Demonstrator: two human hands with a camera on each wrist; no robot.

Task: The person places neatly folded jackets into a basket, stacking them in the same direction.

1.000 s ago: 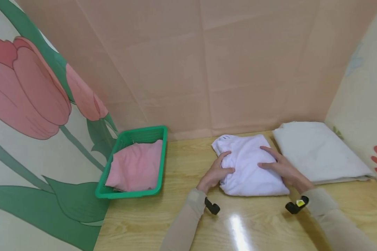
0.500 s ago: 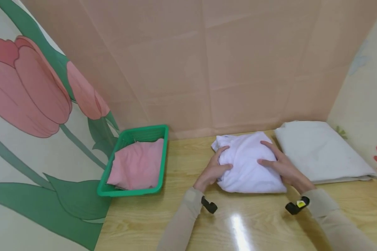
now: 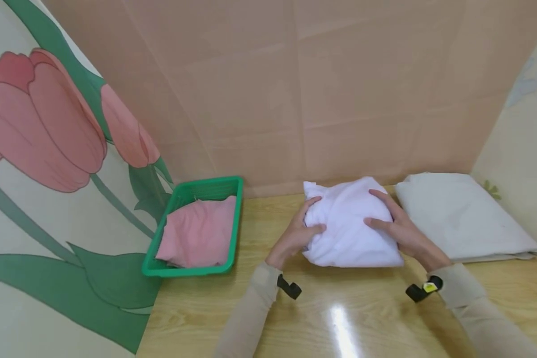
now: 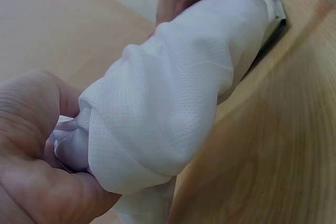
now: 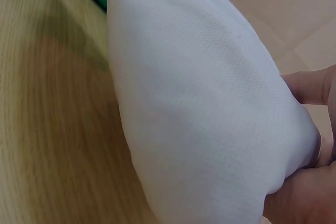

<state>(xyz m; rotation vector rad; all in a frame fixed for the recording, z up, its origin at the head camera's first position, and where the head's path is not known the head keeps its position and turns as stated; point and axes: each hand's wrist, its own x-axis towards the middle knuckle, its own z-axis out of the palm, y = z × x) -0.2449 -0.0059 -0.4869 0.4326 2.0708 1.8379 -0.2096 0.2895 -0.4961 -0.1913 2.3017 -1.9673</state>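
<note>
1. Room: peach backdrop sheet (image 3: 362,89) fills the back, fold creases showing; left wall (image 3: 71,134) painted with big pink tulips and green leaves; right wall (image 3: 523,149) pale, bits of red petals at the edge.
2. Surface: wood-grain table (image 3: 304,328), light brown, bright glare streak near the front.
3. On table, far right: off-white folded cloth (image 3: 465,216), lying flat by the right wall.
4. On table, left: green basket (image 3: 188,272), against the backdrop; pink cloth (image 3: 201,233) inside, bunched.
5. Arms: beige sleeves (image 3: 249,313), black straps (image 3: 422,290) at both wrists.
6. Right hand (image 3: 407,231): partly closed, thumb and fingers spread apart on the cloth; right wrist view shows a corner gripped between them.
7. Left hand (image 3: 295,233): partly closed, thumb on near side, fingers round the side; left wrist view shows a bunched fold pinched.
8. White cloth bundle (image 3: 344,223): between the two hands, touching both, left side in left hand, right side in right hand. Rumpled, fine mesh texture. Looks slightly raised off the table, shadow below. Sits between basket and off-white folded cloth, nearer the latter.
</note>
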